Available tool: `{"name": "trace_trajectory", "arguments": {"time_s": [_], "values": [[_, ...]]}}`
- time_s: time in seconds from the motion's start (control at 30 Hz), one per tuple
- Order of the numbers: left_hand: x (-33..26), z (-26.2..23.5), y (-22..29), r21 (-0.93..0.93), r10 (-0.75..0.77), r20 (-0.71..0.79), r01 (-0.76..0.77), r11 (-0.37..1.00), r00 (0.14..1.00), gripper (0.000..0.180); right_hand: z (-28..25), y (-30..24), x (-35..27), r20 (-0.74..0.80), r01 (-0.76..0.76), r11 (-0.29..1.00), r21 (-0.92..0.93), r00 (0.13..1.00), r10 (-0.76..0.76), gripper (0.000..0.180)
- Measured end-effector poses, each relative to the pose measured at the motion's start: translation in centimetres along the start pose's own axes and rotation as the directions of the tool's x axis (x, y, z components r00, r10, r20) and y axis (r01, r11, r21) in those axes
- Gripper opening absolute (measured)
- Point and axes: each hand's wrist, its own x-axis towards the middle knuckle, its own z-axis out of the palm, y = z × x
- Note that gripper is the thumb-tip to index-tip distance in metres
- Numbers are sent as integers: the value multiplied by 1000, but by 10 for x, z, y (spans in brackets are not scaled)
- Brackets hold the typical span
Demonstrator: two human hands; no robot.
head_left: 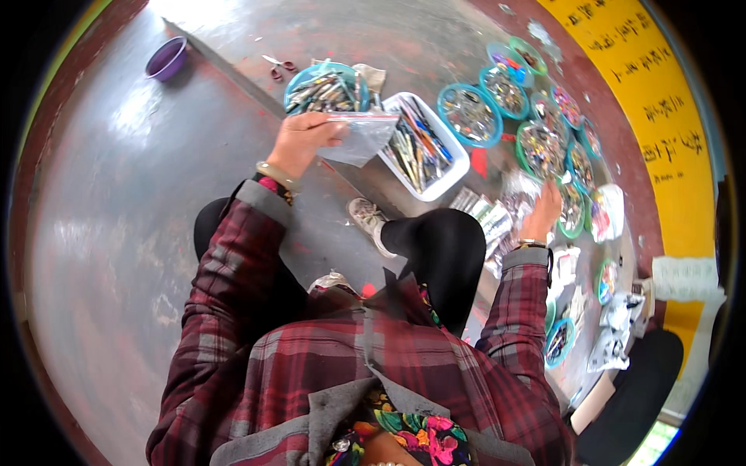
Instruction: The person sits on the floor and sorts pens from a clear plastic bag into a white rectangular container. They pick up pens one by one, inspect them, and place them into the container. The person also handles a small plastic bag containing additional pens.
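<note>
My left hand [301, 141] is closed on the edge of a clear zip bag [359, 141] with a red line along its top. The bag hangs flat in front of a white rectangular basket [461, 172] filled with pens [420, 147]. Behind that hand stands a round blue basket [289, 95] heaped with pen-like pieces [330, 92]. Over on the right, my right hand [544, 211] reaches out with its fingers extended, beside a green basket [581, 225] of small parts and above some clear plastic packs [519, 190]. I see nothing held in it.
Several round baskets of small parts, among them a blue one [441, 116], crowd the right side. Filled packs [486, 213] lie by my knee. Scissors [278, 67] and a purple basin [166, 59] are on the floor at far left. Another person's dark-clad leg [645, 388] shows at lower right.
</note>
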Motion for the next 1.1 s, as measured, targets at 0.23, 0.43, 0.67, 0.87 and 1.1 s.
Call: {"name": "trace_trajectory", "arguments": {"time_s": [0.23,0.43,0.67,0.87,1.1], "values": [[2,-8,-3,154,61,79,-72,985,995,17,184,-136,-99,866,304,939,161,413,-282,43],[2,-15,3,316,-28,45,12,949,999,13,218,-124,-125,989,171,980,97,96,-115,28],[2,-20,-4,210,-8,50,-3,978,999,16,222,-104,-126,980,49,999,4,197,-14,21],[8,-15,-12,557,476,-206,-298,776,855,20,227,-103,-133,902,-39,995,92,427,-66,16],[3,-2,-3,177,17,-186,16,984,982,26,230,-103,-132,845,63,995,82,524,-103,16]]}}
